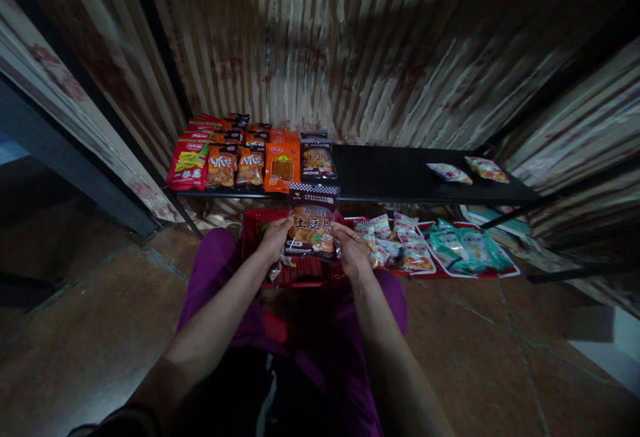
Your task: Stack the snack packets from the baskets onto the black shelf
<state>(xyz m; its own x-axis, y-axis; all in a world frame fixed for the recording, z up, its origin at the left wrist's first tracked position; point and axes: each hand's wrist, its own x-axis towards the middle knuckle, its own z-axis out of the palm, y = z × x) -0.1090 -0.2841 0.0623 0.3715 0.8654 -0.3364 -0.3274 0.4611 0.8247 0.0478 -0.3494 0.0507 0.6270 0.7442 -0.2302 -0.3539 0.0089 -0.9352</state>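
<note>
A dark brown bag of potato slices (pixel 313 220) is held upright above a red basket (pixel 253 224), its printed front facing me. My left hand (pixel 276 237) pinches its left edge. On the opposite edge, my right hand (pixel 351 245) grips it with thumb and fingers. A similar bag of potato slices (pixel 319 159) stands just beyond on the black shelf (pixel 380 170), beside an orange snack bag (pixel 283 165). Below the held bag, the basket has a few small packets (pixel 280 266) in it; the bag and my hands partly hide the inside.
Red snack bags (pixel 189 162) and orange-black bags (pixel 221 166) stand in rows at the shelf's left. Two small packets (pixel 449 172) lie toward its right. Trays on the floor hold white packets (pixel 415 250) and green packets (pixel 463 248). Dark metal posts (pixel 155 30) frame the shelf.
</note>
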